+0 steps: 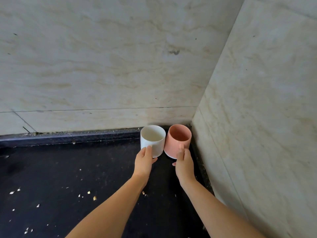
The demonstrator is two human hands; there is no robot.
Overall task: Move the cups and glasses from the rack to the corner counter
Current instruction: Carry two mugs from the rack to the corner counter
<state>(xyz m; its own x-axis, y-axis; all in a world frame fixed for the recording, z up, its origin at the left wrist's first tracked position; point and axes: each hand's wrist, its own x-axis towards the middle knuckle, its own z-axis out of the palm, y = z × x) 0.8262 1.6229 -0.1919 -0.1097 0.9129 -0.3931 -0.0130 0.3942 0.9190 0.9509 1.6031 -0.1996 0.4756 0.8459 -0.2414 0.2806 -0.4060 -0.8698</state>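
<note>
A white cup (pixel 155 140) and a pink cup (pixel 177 140) stand upright side by side, touching, in the far corner of the black counter (pixel 68 169). My left hand (pixel 144 160) grips the white cup by its handle side. The pink cup's handle is in my right hand (pixel 184 163), thumb on top. Both cups are empty inside. Whether their bases rest fully on the counter I cannot tell; the pink cup looks slightly tilted. No rack is in view.
Two pale marble walls (pixel 120 66) meet at the corner right behind and beside the cups, the right wall (pixel 257 117) close to the pink cup. Small light crumbs (pixel 92 197) are scattered over the dark counter to the left.
</note>
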